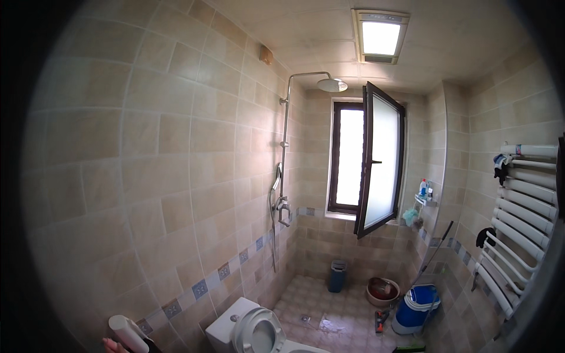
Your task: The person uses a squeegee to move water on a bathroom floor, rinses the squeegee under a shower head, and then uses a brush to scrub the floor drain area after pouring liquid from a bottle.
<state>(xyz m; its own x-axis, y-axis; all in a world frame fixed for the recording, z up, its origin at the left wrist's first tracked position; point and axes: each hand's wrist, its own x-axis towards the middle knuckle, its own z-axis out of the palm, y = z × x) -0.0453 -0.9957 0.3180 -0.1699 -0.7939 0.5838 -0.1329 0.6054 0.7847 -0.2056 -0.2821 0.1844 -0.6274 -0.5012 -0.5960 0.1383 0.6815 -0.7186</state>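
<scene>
At the lower left edge, a few fingertips of my left hand (110,346) show, right beside a white rounded cylinder (128,333). The rest of that hand is cut off by the frame, so I cannot tell whether it grips the cylinder or is only close to it. Something dark (152,346) sits at the cylinder's lower right. A white toilet (222,330) stands just to the right, its lid raised and the bowl opening partly cut off below. My right hand does not appear.
A window sash (382,159) with a dark frame swings into the room. A shower (285,141) is mounted on the left wall. On the floor stand a bin (337,276), a basin (375,299) and a blue-white bucket (409,322) beside a leaning pole (436,252). A towel rack (522,207) lines the right wall.
</scene>
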